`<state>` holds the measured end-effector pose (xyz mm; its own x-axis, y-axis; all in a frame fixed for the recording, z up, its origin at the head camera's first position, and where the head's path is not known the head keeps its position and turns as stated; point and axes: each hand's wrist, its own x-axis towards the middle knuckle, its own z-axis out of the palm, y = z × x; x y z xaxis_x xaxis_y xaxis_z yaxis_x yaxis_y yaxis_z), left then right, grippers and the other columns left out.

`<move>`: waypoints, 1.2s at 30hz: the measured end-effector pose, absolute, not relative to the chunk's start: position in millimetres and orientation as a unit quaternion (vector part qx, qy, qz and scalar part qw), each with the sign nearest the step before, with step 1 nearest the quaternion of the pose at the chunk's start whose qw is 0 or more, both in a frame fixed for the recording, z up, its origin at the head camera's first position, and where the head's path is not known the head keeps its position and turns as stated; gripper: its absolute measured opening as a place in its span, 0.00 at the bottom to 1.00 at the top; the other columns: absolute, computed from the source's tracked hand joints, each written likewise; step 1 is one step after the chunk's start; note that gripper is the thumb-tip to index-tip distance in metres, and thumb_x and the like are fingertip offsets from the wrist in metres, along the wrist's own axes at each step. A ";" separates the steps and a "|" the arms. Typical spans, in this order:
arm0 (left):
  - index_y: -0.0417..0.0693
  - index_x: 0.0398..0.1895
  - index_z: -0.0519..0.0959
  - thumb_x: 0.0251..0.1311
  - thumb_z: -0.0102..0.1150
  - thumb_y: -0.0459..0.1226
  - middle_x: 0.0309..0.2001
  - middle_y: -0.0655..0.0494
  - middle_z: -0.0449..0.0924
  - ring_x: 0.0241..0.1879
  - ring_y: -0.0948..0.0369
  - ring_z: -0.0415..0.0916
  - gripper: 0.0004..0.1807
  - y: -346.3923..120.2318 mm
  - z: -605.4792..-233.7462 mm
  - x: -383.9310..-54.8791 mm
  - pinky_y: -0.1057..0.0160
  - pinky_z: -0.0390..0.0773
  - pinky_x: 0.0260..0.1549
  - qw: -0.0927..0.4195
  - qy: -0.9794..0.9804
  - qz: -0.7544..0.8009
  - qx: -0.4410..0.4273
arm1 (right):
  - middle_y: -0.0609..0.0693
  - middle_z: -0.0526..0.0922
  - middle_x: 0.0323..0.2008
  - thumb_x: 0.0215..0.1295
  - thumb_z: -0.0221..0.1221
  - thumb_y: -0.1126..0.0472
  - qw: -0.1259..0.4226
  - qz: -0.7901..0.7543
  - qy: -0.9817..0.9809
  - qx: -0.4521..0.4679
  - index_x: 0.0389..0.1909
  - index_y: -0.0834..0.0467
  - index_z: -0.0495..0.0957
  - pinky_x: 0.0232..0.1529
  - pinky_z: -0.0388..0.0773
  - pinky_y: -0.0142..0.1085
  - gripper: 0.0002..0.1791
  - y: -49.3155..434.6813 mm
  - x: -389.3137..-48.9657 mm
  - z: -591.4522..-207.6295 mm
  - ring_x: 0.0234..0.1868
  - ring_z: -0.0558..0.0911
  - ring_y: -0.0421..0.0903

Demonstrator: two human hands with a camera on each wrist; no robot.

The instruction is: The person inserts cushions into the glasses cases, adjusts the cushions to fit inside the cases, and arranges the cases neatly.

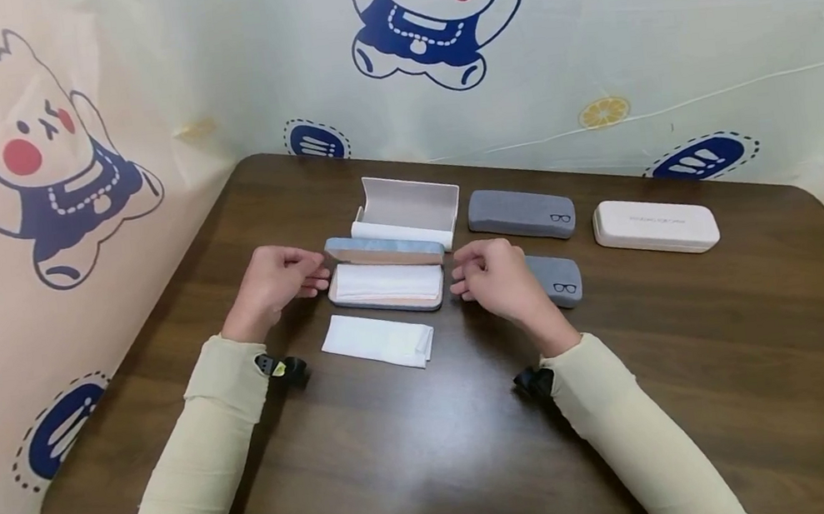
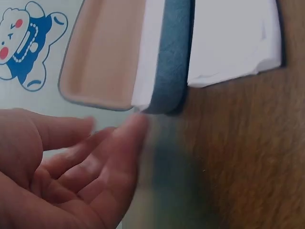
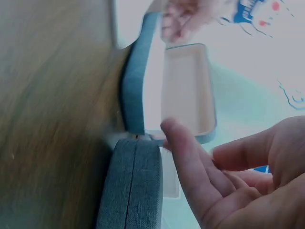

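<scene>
An open blue glasses case (image 1: 383, 249) with a peach lining stands on the table, its lid raised toward the back. Inside its base lies a folded white cloth (image 1: 388, 281). My left hand (image 1: 277, 284) is beside the case's left end, fingers loosely bent and holding nothing. At the right end is my right hand (image 1: 495, 275), also holding nothing, its fingertips near the case's corner. In the wrist views, whether fingertips touch the case is hard to tell. A second folded white cloth (image 1: 377, 340) lies flat in front of the case.
Behind stands an open pale case (image 1: 410, 207). To the right are a closed grey case (image 1: 521, 214) with a glasses print, a similar grey case (image 1: 561, 279) partly behind my right hand, and a closed white case (image 1: 655, 225). A patterned curtain (image 1: 227, 75) hangs behind the table.
</scene>
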<state>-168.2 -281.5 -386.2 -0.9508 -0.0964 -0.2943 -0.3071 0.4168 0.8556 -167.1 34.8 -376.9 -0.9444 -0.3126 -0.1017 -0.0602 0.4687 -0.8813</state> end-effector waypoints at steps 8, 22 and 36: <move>0.33 0.69 0.66 0.64 0.47 0.70 0.49 0.34 0.80 0.41 0.48 0.84 0.51 -280.3 -384.2 -181.1 0.57 0.84 0.40 0.166 0.838 0.508 -0.107 | 0.64 0.86 0.38 0.78 0.47 0.40 0.233 -0.541 0.806 -0.056 0.70 0.65 0.66 0.34 0.85 0.42 0.36 27.8 -172.9 -376.5 0.36 0.88 0.56; 0.34 0.69 0.68 0.61 0.59 0.65 0.52 0.32 0.78 0.44 0.46 0.83 0.48 -280.1 -380.6 -183.4 0.56 0.84 0.40 0.187 0.825 0.523 -0.105 | 0.65 0.84 0.30 0.77 0.45 0.35 0.264 -0.479 0.837 -0.040 0.56 0.68 0.74 0.31 0.85 0.47 0.37 8.4 -193.0 -378.1 0.28 0.87 0.57; 0.38 0.69 0.70 0.60 0.71 0.50 0.58 0.35 0.73 0.49 0.49 0.80 0.39 -292.3 -391.8 -178.9 0.56 0.82 0.46 0.220 0.766 0.596 -0.098 | 0.65 0.84 0.39 0.73 0.59 0.48 0.311 -0.508 0.802 -0.045 0.70 0.70 0.62 0.39 0.84 0.46 0.37 17.4 -191.1 -378.5 0.38 0.88 0.57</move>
<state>-178.9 -292.3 -391.8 -0.8841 0.1113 -0.4539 -0.4124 0.2712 0.8697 -191.1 17.4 -378.5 -0.8019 -0.3892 -0.4532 0.2440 0.4791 -0.8432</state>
